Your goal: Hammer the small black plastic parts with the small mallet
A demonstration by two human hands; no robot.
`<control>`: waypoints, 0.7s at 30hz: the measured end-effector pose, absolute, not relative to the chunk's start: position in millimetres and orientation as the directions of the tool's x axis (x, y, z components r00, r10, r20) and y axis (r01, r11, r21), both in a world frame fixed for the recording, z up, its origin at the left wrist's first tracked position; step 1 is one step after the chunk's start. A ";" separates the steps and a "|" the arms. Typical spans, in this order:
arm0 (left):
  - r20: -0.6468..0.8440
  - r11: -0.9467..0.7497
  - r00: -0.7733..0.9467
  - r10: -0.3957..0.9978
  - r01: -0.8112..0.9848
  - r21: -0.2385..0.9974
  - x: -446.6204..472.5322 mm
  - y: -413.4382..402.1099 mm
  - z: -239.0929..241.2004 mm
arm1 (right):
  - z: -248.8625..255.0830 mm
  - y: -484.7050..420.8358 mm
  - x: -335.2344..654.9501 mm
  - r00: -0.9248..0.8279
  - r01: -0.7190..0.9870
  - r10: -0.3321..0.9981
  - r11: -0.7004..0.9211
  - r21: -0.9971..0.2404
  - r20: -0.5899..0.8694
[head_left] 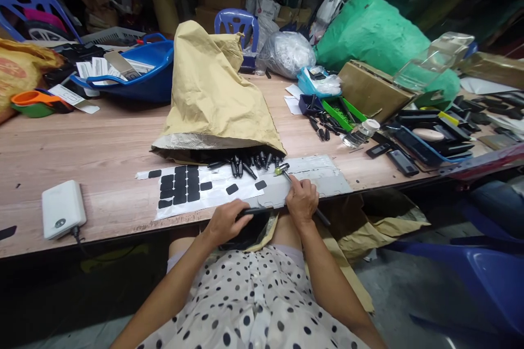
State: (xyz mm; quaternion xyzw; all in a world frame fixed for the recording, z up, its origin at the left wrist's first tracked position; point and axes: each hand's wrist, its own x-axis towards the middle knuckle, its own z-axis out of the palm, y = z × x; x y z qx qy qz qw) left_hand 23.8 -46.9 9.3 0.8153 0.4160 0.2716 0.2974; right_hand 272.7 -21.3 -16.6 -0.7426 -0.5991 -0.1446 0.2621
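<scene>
At the table's front edge, my left hand (229, 221) is closed on a slim black piece (257, 210), whose exact kind I cannot make out. My right hand (302, 200) grips a small hammer (282, 169); its yellow-green and metal head points away from me, and the dark handle end sticks out below the hand. Beyond my hands, a white sheet (213, 204) carries rows of black rounded stickers (180, 185), with a few loose ones beside them. Several black pen-like parts (241, 166) spill from the mouth of a tan paper sack (216, 98).
A white power bank (63, 210) with a cable lies at left. Behind it are a blue basin (143, 76) and an orange tape-like ring (35, 99). Toward the right stand a green tray (344, 112), a clear jar (360, 133), a cardboard box (372, 90) and piled black parts (438, 131).
</scene>
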 end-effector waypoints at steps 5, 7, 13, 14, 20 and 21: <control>-0.039 -0.374 0.537 0.843 0.636 0.675 21.3 -90.4 -8.0 | -19.0 -20.1 272.8 0.242 0.969 0.820 -0.176 -0.175 0.518; -0.195 -0.266 0.469 0.861 0.744 0.613 22.2 -96.9 -14.8 | -20.0 -19.6 273.1 0.238 0.971 0.818 -0.181 -0.159 0.524; -0.280 -0.214 0.493 0.824 0.727 0.653 26.0 -83.9 1.8 | -20.5 -19.4 272.9 0.216 0.976 0.800 -0.157 -0.153 0.560; -0.223 -0.217 0.492 0.842 0.686 0.694 25.5 -75.5 8.5 | -20.5 -19.3 272.8 0.213 0.977 0.796 -0.155 -0.150 0.566; 0.242 -0.089 -0.078 0.967 0.789 0.608 5.8 9.4 29.7 | -21.7 -18.3 272.9 0.206 0.978 0.782 -0.147 -0.148 0.589; 0.260 -0.031 -0.147 0.954 0.819 0.574 1.4 23.0 28.8 | -22.1 -18.0 272.6 0.207 0.978 0.780 -0.147 -0.150 0.591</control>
